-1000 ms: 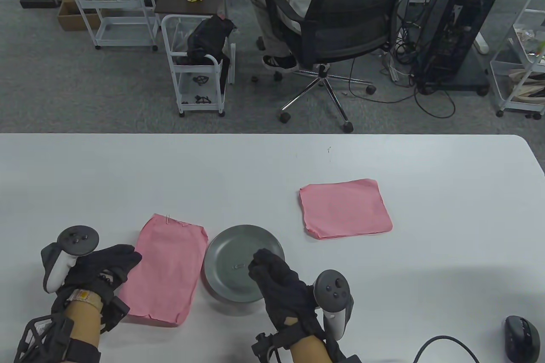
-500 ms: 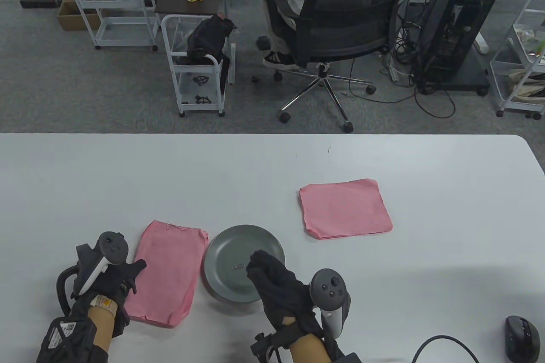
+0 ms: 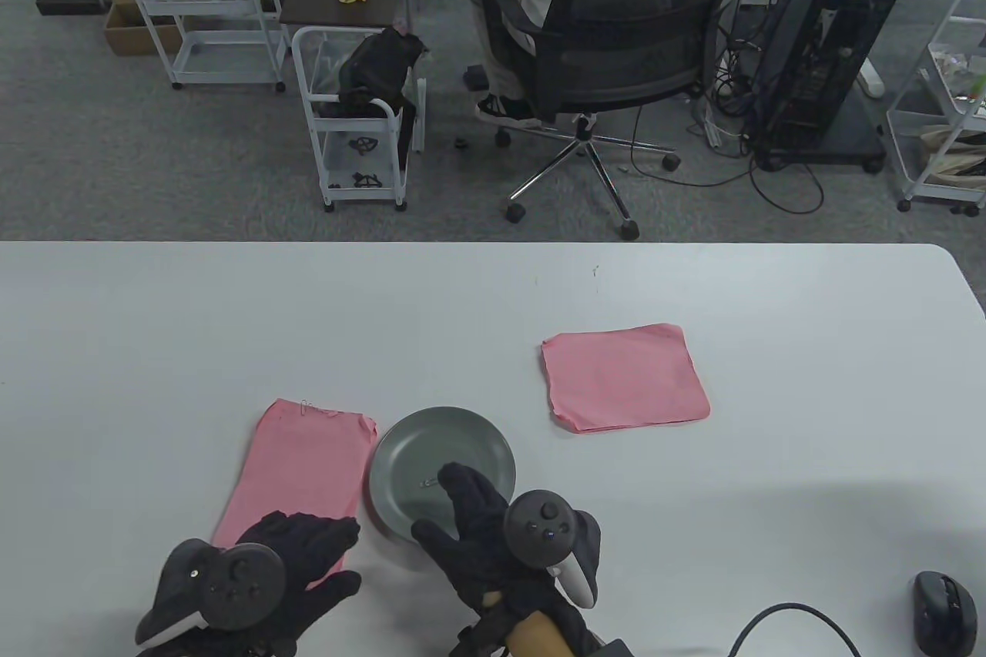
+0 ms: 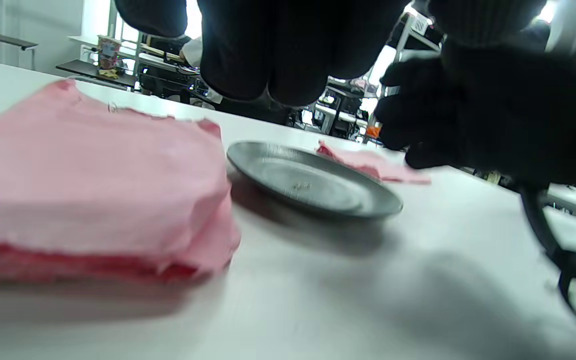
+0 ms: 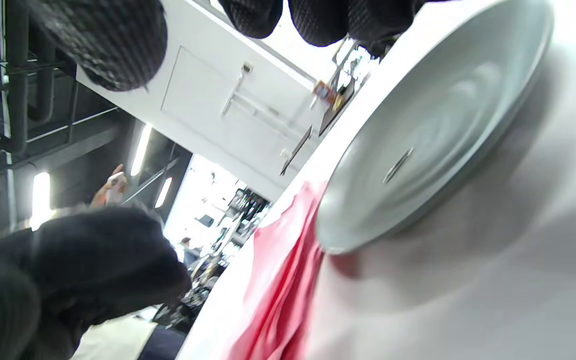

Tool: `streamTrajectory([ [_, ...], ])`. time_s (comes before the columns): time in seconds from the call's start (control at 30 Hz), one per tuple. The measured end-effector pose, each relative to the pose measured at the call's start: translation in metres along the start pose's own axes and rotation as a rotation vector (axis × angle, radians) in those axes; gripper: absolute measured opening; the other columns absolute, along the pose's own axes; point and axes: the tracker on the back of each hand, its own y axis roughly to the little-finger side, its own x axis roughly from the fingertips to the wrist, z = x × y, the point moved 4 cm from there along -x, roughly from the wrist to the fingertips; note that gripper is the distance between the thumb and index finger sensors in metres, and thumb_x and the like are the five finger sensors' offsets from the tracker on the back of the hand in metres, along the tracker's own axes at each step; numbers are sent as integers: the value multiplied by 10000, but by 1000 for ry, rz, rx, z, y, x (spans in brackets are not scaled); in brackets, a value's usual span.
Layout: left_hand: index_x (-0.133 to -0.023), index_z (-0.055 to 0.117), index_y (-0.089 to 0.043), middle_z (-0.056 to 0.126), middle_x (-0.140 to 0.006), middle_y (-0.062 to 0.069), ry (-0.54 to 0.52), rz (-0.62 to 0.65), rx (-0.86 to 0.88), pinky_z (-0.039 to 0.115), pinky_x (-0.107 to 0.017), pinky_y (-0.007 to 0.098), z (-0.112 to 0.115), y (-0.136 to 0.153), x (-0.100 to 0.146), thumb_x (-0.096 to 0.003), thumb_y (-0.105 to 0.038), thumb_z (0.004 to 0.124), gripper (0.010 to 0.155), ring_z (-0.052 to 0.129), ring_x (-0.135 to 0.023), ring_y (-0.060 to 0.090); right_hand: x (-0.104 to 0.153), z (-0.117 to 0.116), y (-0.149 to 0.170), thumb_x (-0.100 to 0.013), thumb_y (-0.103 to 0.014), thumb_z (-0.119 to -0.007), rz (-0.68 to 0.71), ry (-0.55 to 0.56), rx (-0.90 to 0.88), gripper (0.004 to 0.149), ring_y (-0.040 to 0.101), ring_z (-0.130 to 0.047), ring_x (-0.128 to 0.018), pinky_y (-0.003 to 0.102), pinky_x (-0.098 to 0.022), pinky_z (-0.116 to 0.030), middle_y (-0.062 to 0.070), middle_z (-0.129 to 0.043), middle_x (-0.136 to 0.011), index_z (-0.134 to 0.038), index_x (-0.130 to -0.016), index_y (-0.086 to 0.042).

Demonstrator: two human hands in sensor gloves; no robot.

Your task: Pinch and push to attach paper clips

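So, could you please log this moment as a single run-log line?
left hand: open, on near pink stack | right hand: open, over plate | loose clip: in plate | far pink stack: untouched

From my station the table view is evenly lit and sharp, its straight lines bowing slightly toward the corners. A soft broad shadow lies across the white table [image 3: 770, 303] at its near right. In the left wrist view the folded pink cloth stack [image 4: 93, 200] is smeared with blur, and bright windows behind blow out. The right wrist view is tilted; the round grey metal plate [image 5: 438, 130] glares pale, the background overexposed.
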Motion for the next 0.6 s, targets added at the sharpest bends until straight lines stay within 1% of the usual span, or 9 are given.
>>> streamTrajectory([
  [0.03,-985,770,-291,900,-948,-6,4,1,4,655,-722,567,4,2,-2,-429,-652,696,667,911,-905,290,0,6,2,-492,-551,-717,-13,33,18,798,520,-352,-987,680,-696,-310,198,-316,-1096,-335,-1059,-140],
  [0.1,-988,762,-288,893,-949,-4,76,-10,55,651,-726,560,8,8,-4,-436,-650,687,665,903,-907,288,-3,27,10,-491,-544,-722,-51,118,52,784,522,-334,-990,695,-688,-274,195,-324,-1097,-359,-1058,-144],
  [0.2,-994,753,-274,884,-953,10,1,-4,160,652,-722,558,1,16,2,-435,-650,688,677,899,-902,298,-7,62,29,-495,-522,-737,-140,259,123,778,520,-265,-1001,707,-681,-207,186,-284,-1105,-354,-1061,-148],
  [0.27,-996,753,-268,884,-951,16,13,9,188,653,-721,558,1,17,5,-435,-651,688,682,899,-898,304,-13,82,43,-493,-510,-754,-228,305,268,795,513,-205,-1012,706,-684,-166,181,-235,-1112,-333,-1066,-156],
  [0.3,-994,756,-267,887,-949,19,19,20,188,656,-719,557,1,16,5,-435,-651,687,682,903,-894,304,-16,89,49,-489,-508,-762,-266,310,359,810,513,-192,-1013,706,-684,-158,178,-221,-1114,-318,-1068,-158],
  [0.33,-992,758,-266,891,-946,19,24,30,179,659,-718,556,2,14,5,-435,-650,687,680,907,-890,303,-22,98,59,-480,-512,-772,-330,311,505,836,510,-176,-1015,707,-684,-153,176,-184,-1118,-293,-1070,-163],
  [0.4,-991,761,-267,895,-942,17,36,43,165,663,-716,554,3,10,5,-434,-650,689,680,912,-886,301,-32,102,72,-474,-510,-782,-385,265,634,855,514,-162,-1011,709,-682,-160,181,-163,-1116,-273,-1071,-172],
  [0.5,-990,762,-266,897,-941,18,53,59,163,666,-714,553,7,7,4,-435,-650,687,679,915,-883,302,-46,95,89,-474,-521,-776,-482,180,688,846,513,-152,-1017,710,-691,-163,172,-133,-1123,-259,-1078,-228],
  [0.6,-989,764,-265,900,-938,15,73,69,180,671,-712,550,10,4,4,-436,-650,686,679,918,-881,299,-58,93,104,-478,-526,-767,-574,178,693,841,507,-143,-1020,704,-696,-157,166,-127,-1126,-251,-1077,-240],
])
